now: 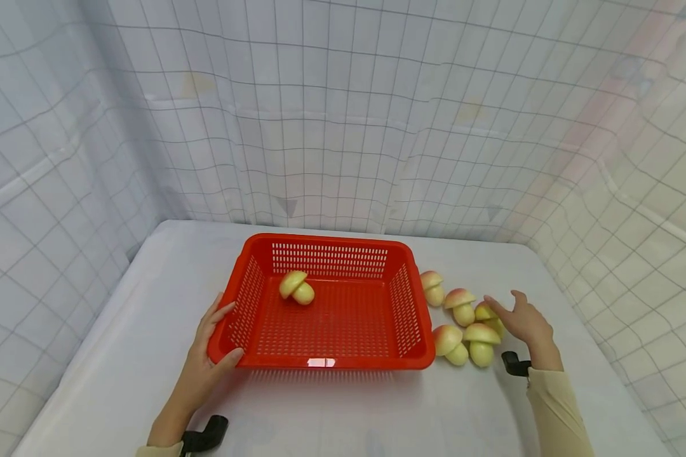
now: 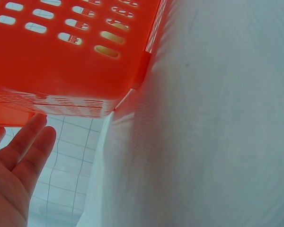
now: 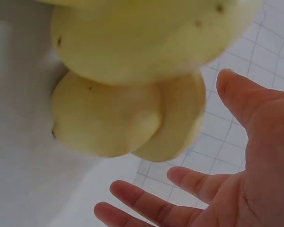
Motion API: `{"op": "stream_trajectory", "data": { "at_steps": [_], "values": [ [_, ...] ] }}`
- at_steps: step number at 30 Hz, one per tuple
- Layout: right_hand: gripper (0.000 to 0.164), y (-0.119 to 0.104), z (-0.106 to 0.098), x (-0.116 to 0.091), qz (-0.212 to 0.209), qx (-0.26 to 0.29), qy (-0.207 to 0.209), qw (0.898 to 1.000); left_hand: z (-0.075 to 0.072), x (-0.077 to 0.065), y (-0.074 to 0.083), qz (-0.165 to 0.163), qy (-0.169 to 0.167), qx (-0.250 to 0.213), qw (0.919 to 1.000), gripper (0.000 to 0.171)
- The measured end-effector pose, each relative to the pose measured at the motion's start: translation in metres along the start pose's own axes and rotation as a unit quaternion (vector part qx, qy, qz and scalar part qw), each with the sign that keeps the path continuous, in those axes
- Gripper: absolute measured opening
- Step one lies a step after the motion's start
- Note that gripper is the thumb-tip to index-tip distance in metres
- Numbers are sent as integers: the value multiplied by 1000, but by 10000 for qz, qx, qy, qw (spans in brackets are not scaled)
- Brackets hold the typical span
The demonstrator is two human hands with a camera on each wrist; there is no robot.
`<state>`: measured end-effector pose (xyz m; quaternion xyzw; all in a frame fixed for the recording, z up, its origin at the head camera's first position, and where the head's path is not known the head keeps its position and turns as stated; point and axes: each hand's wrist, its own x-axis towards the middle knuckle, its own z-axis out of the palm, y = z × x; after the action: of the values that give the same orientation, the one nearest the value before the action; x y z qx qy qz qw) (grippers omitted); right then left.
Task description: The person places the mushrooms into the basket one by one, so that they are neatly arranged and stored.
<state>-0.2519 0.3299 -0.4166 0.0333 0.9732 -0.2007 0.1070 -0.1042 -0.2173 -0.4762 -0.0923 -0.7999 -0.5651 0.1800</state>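
A red plastic basket with slotted walls sits on the white-covered table. One yellowish toy mushroom lies inside it, towards the left. My left hand touches the basket's front left corner, thumb at the front rim and fingers along the left side; the left wrist view shows those fingers nearly straight. Several toy mushrooms with pinkish-yellow caps lie right of the basket. Beside the rearmost right toy mushroom is my right hand, fingers spread. In the right wrist view, a pale toy mushroom is apart from the fingertips.
Other toy mushrooms, such as the front right one and the front left one, cluster close to the basket's right wall. White gridded curtains enclose the table at the back and both sides.
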Motion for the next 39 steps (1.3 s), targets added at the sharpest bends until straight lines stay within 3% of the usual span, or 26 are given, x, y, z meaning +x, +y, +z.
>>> {"op": "stream_trajectory", "data": {
  "at_steps": [33,39],
  "values": [
    [96,1,19,2,15,123,11,9999,-1,-1,1,12,-48,13,10000,69],
    [93,2,23,2,-30,185,128,9997,0,-1,3,-113,2,-26,9999,68]
  ]
}}
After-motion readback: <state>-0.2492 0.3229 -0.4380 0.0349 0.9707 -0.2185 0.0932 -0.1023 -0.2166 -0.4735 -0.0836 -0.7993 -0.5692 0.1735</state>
